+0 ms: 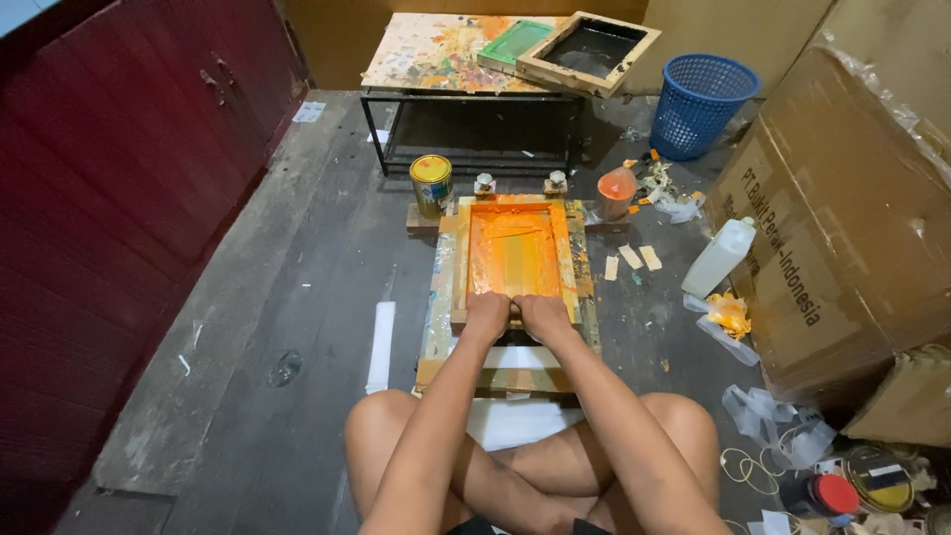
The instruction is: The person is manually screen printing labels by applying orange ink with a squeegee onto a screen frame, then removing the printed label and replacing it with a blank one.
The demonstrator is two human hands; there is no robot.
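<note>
A wooden printing screen frame point(461, 260) smeared with orange ink lies flat on the floor in front of my crossed legs, hinged to a board at its far end. My left hand point(487, 315) and my right hand point(541, 314) sit side by side at the near end of the frame, both closed on a squeegee handle that is mostly hidden under my fingers. White sheets point(515, 416) lie under the frame's near end, by my knees.
A yellow-lidded paint can point(430, 182) stands left of the frame's far end, an orange-smeared cup point(616, 191) right of it. A white plastic bottle point(718, 258), big cardboard boxes point(842, 228), a blue basket point(700, 102), a low paint-stained table point(446, 59) with spare frames and paint tins point(877, 478) surround me.
</note>
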